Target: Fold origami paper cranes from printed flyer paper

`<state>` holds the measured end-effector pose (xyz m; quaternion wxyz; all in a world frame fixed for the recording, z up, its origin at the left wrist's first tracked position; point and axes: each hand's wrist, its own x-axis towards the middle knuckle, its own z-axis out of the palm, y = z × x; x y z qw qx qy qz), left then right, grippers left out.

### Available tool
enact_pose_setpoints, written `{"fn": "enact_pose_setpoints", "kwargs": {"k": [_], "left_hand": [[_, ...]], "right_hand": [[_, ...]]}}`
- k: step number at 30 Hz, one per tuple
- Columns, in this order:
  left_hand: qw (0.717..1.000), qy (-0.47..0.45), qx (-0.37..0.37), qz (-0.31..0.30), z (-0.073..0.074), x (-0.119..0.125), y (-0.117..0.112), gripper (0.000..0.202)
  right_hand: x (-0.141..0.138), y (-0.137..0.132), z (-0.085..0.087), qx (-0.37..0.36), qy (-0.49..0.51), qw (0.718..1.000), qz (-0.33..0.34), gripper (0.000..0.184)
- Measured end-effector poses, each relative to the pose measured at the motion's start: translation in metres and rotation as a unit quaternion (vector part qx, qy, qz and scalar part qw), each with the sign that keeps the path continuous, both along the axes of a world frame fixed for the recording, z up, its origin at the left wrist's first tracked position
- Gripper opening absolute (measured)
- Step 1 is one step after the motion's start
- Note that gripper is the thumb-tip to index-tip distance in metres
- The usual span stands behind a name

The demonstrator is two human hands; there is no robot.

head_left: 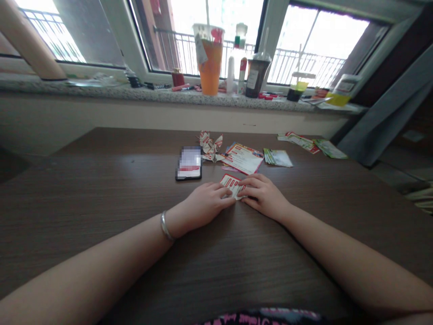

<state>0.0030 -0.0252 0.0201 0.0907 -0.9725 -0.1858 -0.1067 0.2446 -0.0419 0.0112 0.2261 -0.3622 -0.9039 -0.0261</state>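
Note:
A small sheet of folded paper (231, 182), white with red print and a red edge, lies on the table between my hands. My left hand (207, 202), with a silver bangle at the wrist, holds its left and lower part, fingertips on top and thumb at the near edge. On the other side, my right hand (263, 195) grips the right part with curved, slightly parted fingers. Part of the paper is hidden under the fingers. Just beyond it lie a stack of printed sheets (246, 159) and several folded paper cranes (211, 146).
A phone (188, 163) lies left of the cranes. Green-and-white paper pieces (278, 158) and more strips (302, 142) lie to the right on the brown table (101, 180). Along the windowsill (152, 95) stand an orange drink cup (209, 63), a dark cup (257, 76) and bottles.

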Motion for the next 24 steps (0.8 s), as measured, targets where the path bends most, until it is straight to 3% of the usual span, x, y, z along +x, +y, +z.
{"fn": "enact_pose_setpoints", "kwargs": {"k": [5,17,24], "left_hand": [[1.000,-0.009,-0.023,-0.002,-0.0025,-0.0012,0.0056,0.036],[0.999,-0.025,-0.022,-0.012,-0.0008,0.0018,0.0031,0.036],[0.999,-0.022,-0.022,-0.011,-0.0003,0.0017,0.0030,0.036]], "right_hand": [[-0.0002,-0.0004,-0.0008,0.003,-0.025,0.999,0.035,0.023],[-0.0063,-0.0043,0.0036,0.012,-0.111,0.994,0.009,0.027],[-0.0044,-0.0050,0.0048,0.009,-0.109,0.994,0.013,0.026]]}}
